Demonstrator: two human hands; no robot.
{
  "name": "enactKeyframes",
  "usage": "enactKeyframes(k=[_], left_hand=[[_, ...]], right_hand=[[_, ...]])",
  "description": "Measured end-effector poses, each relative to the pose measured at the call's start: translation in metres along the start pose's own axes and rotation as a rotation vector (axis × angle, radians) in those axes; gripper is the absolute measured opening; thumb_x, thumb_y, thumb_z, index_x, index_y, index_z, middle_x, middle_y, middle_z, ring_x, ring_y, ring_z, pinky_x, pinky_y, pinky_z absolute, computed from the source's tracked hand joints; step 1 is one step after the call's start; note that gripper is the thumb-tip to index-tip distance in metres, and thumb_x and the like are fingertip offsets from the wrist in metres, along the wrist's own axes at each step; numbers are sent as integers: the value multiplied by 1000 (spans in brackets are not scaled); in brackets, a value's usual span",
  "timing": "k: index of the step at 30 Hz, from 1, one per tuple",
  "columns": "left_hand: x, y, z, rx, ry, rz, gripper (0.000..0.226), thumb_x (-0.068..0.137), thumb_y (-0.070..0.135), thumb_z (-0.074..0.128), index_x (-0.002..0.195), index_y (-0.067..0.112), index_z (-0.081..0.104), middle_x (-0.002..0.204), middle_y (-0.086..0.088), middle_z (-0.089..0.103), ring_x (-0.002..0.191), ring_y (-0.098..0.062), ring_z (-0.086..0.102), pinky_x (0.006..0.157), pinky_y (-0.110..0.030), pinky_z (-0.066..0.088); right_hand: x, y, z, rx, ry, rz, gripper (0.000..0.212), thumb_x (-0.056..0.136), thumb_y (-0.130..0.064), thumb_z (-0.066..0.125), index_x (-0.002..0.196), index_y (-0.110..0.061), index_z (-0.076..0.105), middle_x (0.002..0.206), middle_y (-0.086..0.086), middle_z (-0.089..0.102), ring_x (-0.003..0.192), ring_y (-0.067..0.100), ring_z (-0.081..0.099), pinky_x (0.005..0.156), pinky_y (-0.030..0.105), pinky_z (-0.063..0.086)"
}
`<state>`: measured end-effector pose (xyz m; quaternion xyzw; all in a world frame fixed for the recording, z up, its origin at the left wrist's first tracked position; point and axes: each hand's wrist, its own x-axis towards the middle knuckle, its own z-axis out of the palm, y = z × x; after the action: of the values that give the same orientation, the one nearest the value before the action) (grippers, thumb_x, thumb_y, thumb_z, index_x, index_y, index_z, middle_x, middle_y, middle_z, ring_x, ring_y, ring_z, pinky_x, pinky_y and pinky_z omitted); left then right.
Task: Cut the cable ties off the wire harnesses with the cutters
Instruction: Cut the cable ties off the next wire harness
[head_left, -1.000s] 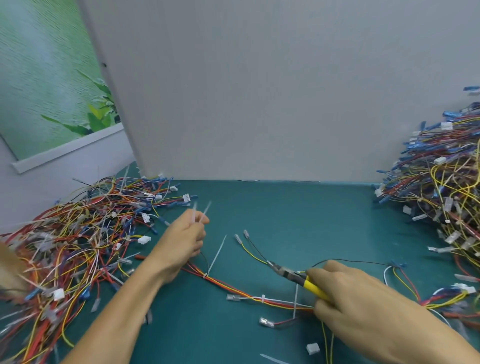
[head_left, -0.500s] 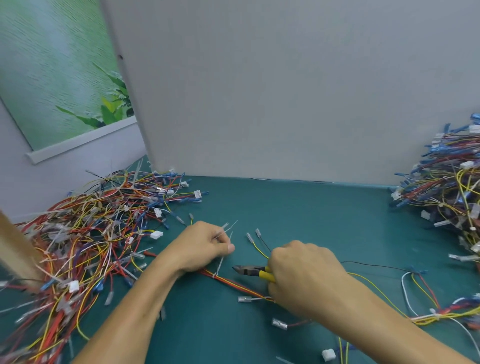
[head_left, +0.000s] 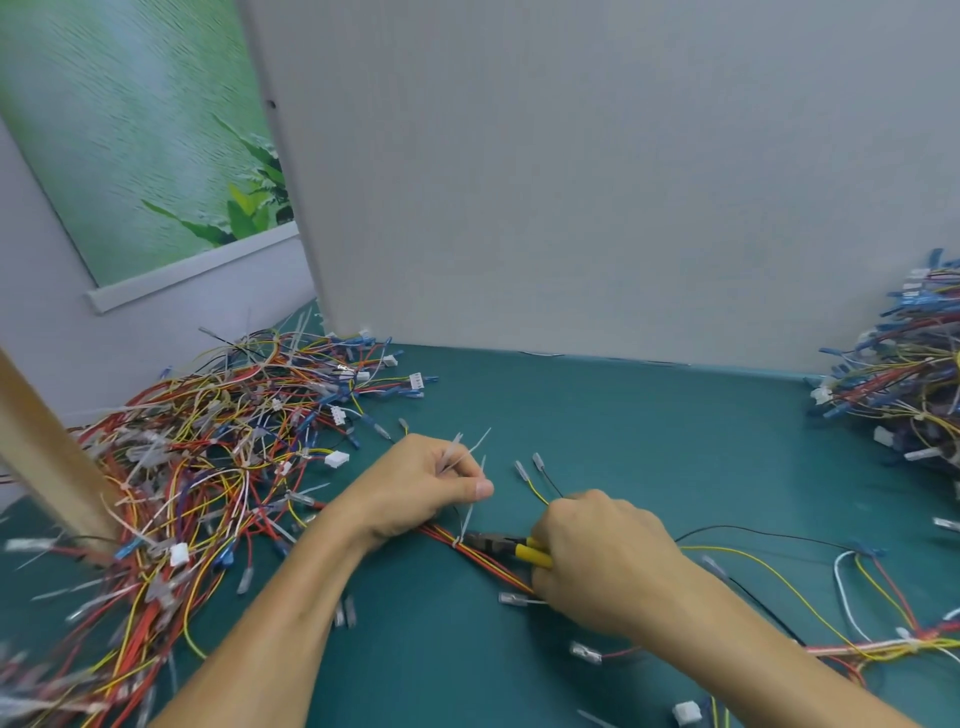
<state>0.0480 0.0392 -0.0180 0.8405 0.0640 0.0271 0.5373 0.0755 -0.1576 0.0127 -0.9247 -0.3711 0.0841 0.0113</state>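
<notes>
**Cutters at the tie on the middle harness**

Your right hand (head_left: 597, 551) covers most of the cutters (head_left: 530, 553). Only a stretch of the yellow handles and the dark nose show past your knuckles. Your grip there is clenched round the handles. The nose reaches the white cable tie (head_left: 457, 541) on the red, orange and yellow harness (head_left: 485, 560), and the tie's tail stands up from the bundle. The blades are too small and dark to read, so I cannot tell whether they have bitten; they seem to be touching the tie.

Just left of the cutters, your left hand (head_left: 421, 488) lies over the harness. Its grip is closed on a few loose ties (head_left: 465, 451), whose ends stick out above the fingers. How many it holds is hidden inside the fist. The harness passes under both hands, so the part behind the cutters is out of sight until it shows again far to their right, at the frame edge.

Beyond the cutters, two thin wires with clear-sleeved terminals (head_left: 521, 470) lie on the teal worktop (head_left: 649, 441). Far left of the cutters is a sprawling tangle of wires (head_left: 208, 457), blurred towards the near edge. Far right of them is a second heap (head_left: 904, 379), cut off by the frame. A tan post (head_left: 41, 457) leans in at the extreme left, with its top and foot both out of view.

Behind the cutters, a plain grey partition (head_left: 571, 182) closes off the back of the worktop. To its left hangs a green leafy picture (head_left: 130, 130) on a pale wall.
</notes>
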Motion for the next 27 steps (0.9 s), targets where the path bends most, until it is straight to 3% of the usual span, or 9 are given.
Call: enactKeyframes(k=[6,9,14,19,27], left_hand=[[2,-2,0,-69,6,-16,17,79,18,77,68,16,65,56,-3,34,46,-11,24,47,-24,19],[1,-1,1,-77,7,-9,16,70,29,75,66,17,65,55,-2,33,45,-10,22,45,-23,18],[2,-5,0,-80,-2,-15,18,80,18,77,67,17,65,55,-3,32,45,-11,23,45,-22,19],[2,-4,1,-67,4,-11,19,67,31,75,66,16,65,49,5,31,44,-10,22,44,-22,19],[3,-6,0,-107,3,-13,15,71,25,77,64,17,66,48,5,33,44,-11,22,45,-22,18]], right_hand=[[-3,3,1,19,25,1,19,88,-34,48,76,-20,46,74,-3,36,74,30,45,60,31,31],[-5,4,0,13,36,0,16,89,-36,48,82,-21,51,75,-3,36,75,29,45,61,30,32],[-3,1,1,7,31,-9,17,90,-35,48,80,-21,48,75,-2,35,74,29,45,59,30,31],[-2,1,1,-3,13,-5,17,89,-32,49,78,-19,48,70,-1,37,67,28,42,50,28,25],[-1,-1,-3,39,-35,16,33,91,-29,49,64,-17,34,68,2,37,54,17,32,49,27,25]])
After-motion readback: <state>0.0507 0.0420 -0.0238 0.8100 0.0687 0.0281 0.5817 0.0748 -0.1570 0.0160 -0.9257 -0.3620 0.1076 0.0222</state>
